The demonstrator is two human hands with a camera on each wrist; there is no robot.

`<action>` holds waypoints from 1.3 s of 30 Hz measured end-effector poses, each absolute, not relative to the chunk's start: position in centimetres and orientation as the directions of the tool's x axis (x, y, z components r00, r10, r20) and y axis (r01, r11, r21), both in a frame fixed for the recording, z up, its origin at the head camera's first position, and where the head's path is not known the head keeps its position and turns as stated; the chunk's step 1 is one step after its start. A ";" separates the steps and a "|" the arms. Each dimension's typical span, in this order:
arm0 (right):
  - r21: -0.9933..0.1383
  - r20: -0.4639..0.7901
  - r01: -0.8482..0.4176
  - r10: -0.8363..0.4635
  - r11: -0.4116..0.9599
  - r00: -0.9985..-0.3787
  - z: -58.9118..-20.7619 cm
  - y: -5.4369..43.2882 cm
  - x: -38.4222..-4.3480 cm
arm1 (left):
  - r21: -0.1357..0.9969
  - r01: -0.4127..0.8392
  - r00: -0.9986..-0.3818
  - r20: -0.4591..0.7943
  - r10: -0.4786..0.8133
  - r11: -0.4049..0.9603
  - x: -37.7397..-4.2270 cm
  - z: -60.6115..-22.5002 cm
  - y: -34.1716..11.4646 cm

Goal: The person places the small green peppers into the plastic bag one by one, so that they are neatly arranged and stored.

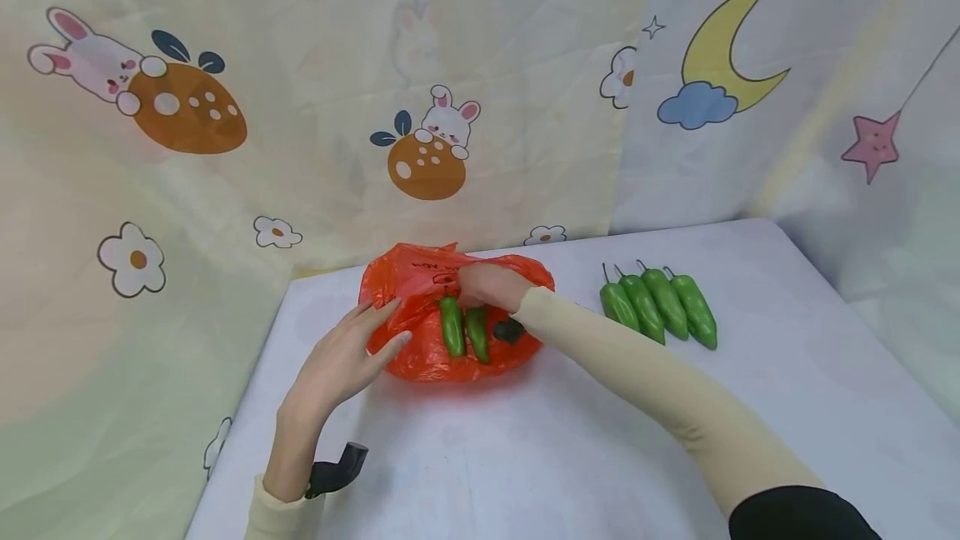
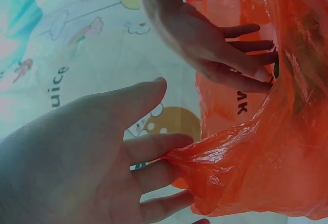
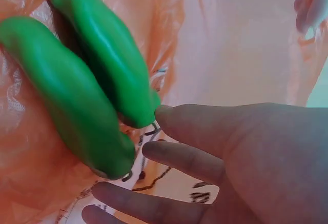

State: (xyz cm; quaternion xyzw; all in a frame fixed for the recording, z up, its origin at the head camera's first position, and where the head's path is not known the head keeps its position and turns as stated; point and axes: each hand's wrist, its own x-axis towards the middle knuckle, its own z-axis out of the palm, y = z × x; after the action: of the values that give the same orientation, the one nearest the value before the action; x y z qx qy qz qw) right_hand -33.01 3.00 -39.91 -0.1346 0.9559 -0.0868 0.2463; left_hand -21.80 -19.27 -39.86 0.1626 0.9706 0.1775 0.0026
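Note:
An orange-red plastic bag lies on the table with its mouth spread. Inside it two green peppers, one left and one right, lie side by side. My right hand reaches into the bag at their stem ends; in the right wrist view its thumb tip is right at the end of one pepper, fingers extended and apart. At the bag's left edge is my left hand, thumb spread away. The left wrist view has its fingertips against the bag's gathered edge, nearly straight.
To the right of the bag, several green peppers lie in a slanted row on the white table. A patterned cloth hangs behind the table, close to its back edge.

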 end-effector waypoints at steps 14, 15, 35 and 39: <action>-0.403 -0.241 -0.481 -0.597 0.779 -0.765 -35.7 6.4 -28.2 | 0.352 0.294 -0.951 0.011 0.310 0.889 -21.8 -39.9 -18.9; -0.435 -0.218 -0.488 -0.614 0.757 -0.759 -35.6 7.0 -27.9 | 0.352 0.294 -0.951 0.012 0.310 0.888 -21.8 -39.9 -19.0; -0.510 -0.006 -0.281 -0.331 0.813 -0.944 -36.7 29.7 -25.1 | 0.339 0.305 -0.949 0.024 0.315 0.890 -22.0 -40.1 -19.3; -0.426 -0.055 -0.260 -0.311 0.867 -0.949 -39.4 33.0 -26.0 | 0.339 0.303 -0.949 0.028 0.313 0.890 -21.9 -40.1 -19.5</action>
State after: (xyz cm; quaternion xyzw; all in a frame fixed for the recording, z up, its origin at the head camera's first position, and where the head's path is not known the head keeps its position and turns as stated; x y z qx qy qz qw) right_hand -26.02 33.03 -39.36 -0.1481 0.9642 -0.2113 0.0611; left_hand -21.90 -19.53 -40.14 0.1584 0.9721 0.1724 0.0135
